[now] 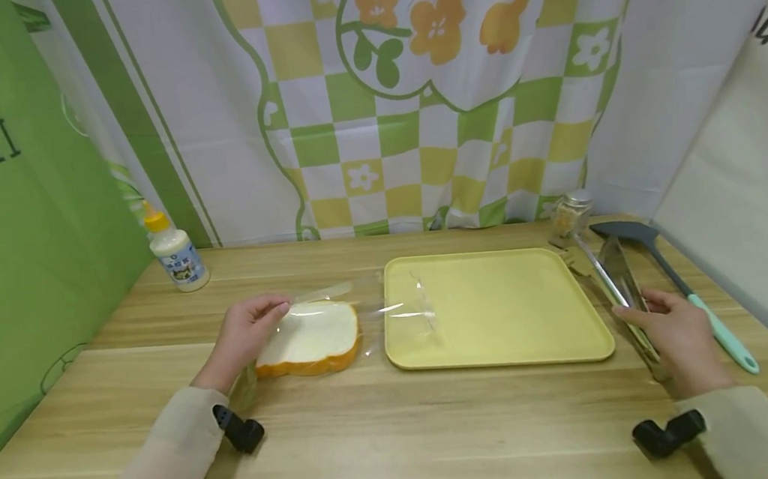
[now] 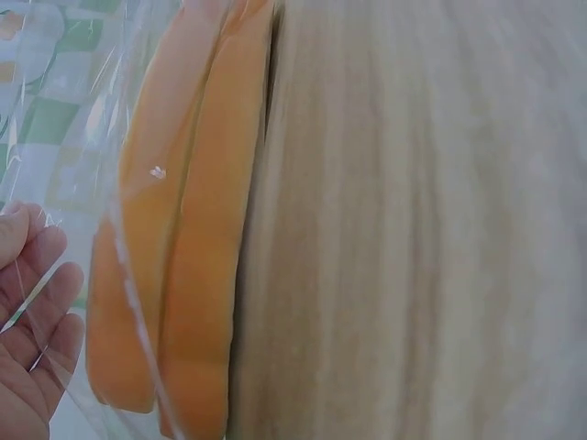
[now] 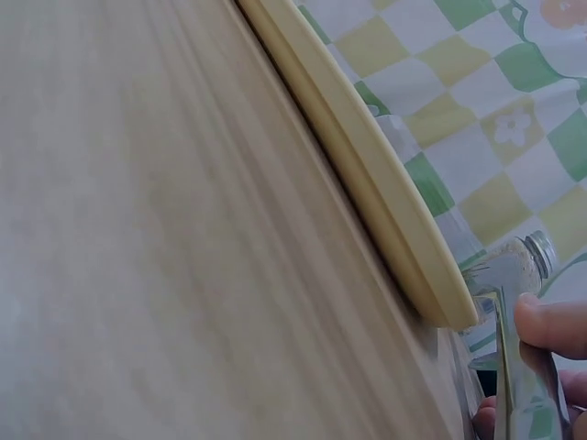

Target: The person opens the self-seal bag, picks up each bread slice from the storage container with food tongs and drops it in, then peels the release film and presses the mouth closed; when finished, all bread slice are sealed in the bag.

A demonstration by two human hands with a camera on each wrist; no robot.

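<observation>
Between the thumb and fingers of my left hand (image 1: 245, 334) I pinch the edge of a clear plastic bag (image 1: 399, 310). Inside it lie bread slices (image 1: 317, 333) with white faces and orange crusts. Seen from the side in the left wrist view, two crusts (image 2: 206, 247) lie one against the other under the film. The loose end of the bag overlaps the left side of a yellow tray (image 1: 498, 309). Over at the right, my right hand (image 1: 685, 332) grips shiny metal tongs (image 1: 605, 275) beside the tray, thumb on top in the right wrist view.
A spatula (image 1: 673, 265) with a mint handle lies right of the tongs. Behind them stands a glass jar (image 1: 568, 219). A white bottle (image 1: 178, 257) with a yellow cap stands at the back left. Curtains (image 1: 377, 150) hang behind the wooden table (image 1: 399, 434).
</observation>
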